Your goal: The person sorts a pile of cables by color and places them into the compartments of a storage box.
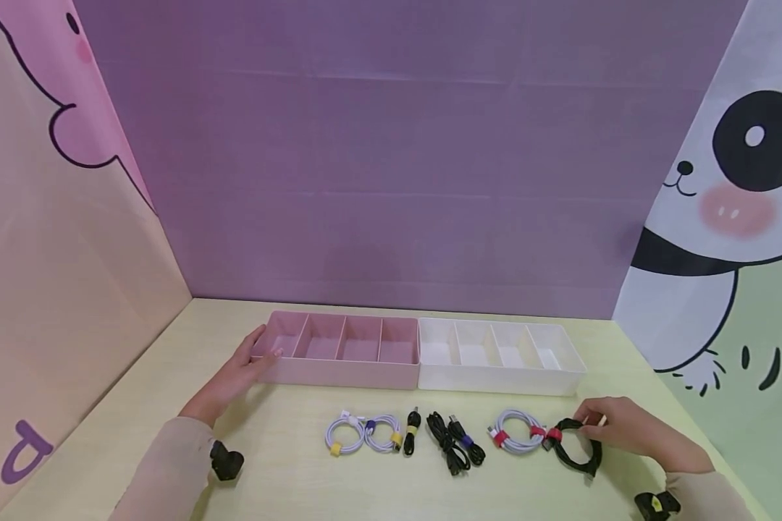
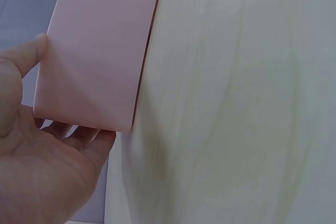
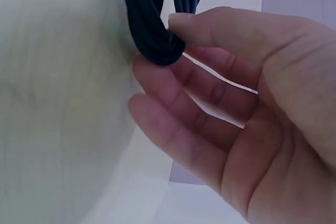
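Note:
At the left end of a pink compartment box (image 1: pixel 358 373), my left hand (image 1: pixel 237 373) grips the corner. In the left wrist view the thumb (image 2: pixel 32 51) lies at the box's rim and the other fingers bend around its end wall. My right hand (image 1: pixel 622 427) pinches a coiled black cable (image 1: pixel 593 459) with a red tie between thumb and fingertips. The right wrist view shows the black loop (image 3: pixel 152 40) between the thumb and fingers. Just left of it lies a coiled pale lilac cable (image 1: pixel 515 416) with red ties.
A white compartment box (image 1: pixel 502 380) stands end to end with the pink one. In front lie lilac cables (image 1: pixel 342 441) with yellow and blue ties, a short black cable (image 1: pixel 412 432) and two bundled black cables (image 1: pixel 447 443). A purple backdrop (image 1: pixel 391 181) rises behind the table (image 1: pixel 287 470).

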`<state>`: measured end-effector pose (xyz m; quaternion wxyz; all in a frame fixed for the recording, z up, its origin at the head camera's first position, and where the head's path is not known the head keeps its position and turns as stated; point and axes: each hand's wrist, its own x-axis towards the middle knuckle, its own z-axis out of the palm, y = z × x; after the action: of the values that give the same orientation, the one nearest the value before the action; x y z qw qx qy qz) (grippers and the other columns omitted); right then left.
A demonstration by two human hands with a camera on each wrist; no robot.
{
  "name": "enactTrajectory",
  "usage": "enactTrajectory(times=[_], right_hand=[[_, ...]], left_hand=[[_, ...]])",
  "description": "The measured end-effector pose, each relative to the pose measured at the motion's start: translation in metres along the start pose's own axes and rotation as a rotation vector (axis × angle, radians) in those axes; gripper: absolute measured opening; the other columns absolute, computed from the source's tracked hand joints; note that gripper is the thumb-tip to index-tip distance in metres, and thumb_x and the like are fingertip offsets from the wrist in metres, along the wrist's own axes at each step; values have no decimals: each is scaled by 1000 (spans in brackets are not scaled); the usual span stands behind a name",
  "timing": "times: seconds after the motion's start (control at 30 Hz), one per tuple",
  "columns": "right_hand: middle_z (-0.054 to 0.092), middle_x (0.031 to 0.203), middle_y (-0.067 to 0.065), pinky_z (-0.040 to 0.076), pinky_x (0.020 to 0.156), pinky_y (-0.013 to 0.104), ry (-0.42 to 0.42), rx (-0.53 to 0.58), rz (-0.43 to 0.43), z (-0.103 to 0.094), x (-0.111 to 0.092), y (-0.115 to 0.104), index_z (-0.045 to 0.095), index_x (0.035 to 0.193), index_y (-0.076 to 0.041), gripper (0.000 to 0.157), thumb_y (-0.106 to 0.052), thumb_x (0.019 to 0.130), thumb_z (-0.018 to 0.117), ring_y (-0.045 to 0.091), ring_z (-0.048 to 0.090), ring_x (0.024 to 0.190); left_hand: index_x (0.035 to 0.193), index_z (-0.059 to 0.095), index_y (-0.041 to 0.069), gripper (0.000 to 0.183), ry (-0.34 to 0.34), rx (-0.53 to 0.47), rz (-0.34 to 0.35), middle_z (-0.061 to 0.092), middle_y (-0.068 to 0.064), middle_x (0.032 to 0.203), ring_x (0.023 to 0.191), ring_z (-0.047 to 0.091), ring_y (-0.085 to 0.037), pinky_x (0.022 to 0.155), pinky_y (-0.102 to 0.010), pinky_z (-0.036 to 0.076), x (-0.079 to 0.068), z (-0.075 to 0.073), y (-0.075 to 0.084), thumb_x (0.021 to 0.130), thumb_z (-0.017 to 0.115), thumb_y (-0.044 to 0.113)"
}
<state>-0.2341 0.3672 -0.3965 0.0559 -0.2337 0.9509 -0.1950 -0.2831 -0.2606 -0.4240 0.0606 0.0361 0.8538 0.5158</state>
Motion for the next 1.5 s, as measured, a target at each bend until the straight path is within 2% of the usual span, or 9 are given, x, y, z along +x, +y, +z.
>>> enactTrajectory(times=[0.23,0.5,0.97,1.13,1.33,1.5], right_hand=[[59,78,-7,46,58,25,-54,65,64,-5,-3,-3,66,96,-11,8,-13,91,71,3,51,66],[60,76,-6,47,59,26,-91,111,83,-8,-5,-3,67,98,-10,9,-13,91,71,5,54,66],[64,81,-4,49,60,28,-127,135,127,-18,-4,-5,72,100,-7,13,-17,92,72,11,56,68],[65,81,-3,49,59,28,-123,150,127,-20,-5,-5,72,100,-6,14,-17,92,71,11,57,68],[63,77,-6,47,59,27,-84,109,114,-23,-7,-8,72,101,-7,15,-20,92,71,8,54,67],[62,76,-6,45,59,26,-47,88,125,-26,-7,-10,71,102,-7,16,-20,93,71,7,53,67]], left_hand=[[161,-8,16,90,6,-6,-20,-5,-24,164,147,6,-50,111,-73,7,-3,1,1,103,49,53],[161,-11,17,91,0,-16,-30,-6,-22,165,147,2,-50,110,-74,7,-2,2,1,102,48,54],[161,-11,19,88,3,-15,-21,-2,-24,164,146,8,-50,110,-74,8,-3,3,-1,103,47,53],[161,-11,19,89,-8,-40,-18,-2,-24,164,147,7,-49,110,-73,8,-3,2,-3,103,48,52],[160,-13,28,92,-21,-42,-70,-3,-22,165,148,2,-48,108,-77,7,-5,2,-3,99,48,61],[161,-12,25,91,-18,-45,-44,-3,-23,165,148,2,-48,109,-76,6,-4,1,-2,101,48,57]])
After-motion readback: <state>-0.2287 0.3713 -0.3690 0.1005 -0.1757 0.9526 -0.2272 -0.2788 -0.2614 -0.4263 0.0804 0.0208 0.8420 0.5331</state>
